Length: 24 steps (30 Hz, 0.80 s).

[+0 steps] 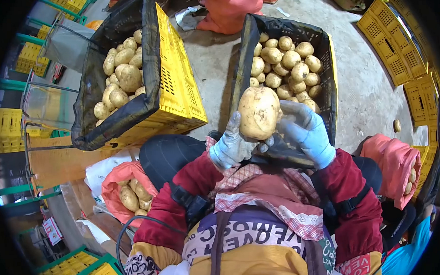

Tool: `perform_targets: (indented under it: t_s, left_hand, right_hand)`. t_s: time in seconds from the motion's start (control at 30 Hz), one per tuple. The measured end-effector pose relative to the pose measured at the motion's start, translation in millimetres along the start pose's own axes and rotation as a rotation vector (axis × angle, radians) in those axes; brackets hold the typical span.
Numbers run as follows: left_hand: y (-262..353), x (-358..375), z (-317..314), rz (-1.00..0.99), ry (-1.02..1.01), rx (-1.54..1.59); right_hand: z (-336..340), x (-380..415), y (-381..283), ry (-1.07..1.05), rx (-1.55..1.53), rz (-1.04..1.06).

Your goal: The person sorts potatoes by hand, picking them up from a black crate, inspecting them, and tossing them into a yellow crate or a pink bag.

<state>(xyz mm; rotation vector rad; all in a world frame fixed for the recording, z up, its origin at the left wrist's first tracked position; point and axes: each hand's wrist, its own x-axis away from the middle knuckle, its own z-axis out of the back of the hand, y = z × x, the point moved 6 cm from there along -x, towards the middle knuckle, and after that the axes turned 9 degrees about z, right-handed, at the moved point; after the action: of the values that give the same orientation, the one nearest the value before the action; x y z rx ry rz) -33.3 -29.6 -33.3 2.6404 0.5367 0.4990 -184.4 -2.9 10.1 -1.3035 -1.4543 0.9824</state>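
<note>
Head view, large pale-yellow potato (258,112), smooth skin, between left hand (231,147), right hand (306,132)

1. The potato (258,112) has matt, tan skin, smooth with faint speckles.
2. The left hand (232,146) and right hand (305,132) wear pale blue rubbery gloves, slightly creased.
3. The yellow crate (176,85) is perforated hard plastic, lined with black mesh cloth.
4. The floor (370,96) is rough grey concrete.

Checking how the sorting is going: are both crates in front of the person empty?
No. The left crate and the right crate each hold a pile of potatoes, and both hands hold up one large potato.
</note>
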Motion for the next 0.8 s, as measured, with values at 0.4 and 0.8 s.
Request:
perform_targets:
  t_s: [0.4,0.8]
  left_hand:
    - [1,14,-12,0.06,-0.02,-0.121]
    - [207,17,-25,-0.915,0.249,-0.299]
  right_hand:
    - [13,-14,1,0.183,-0.004,-0.049]
    - [51,15,-26,0.219,-0.265,0.086]
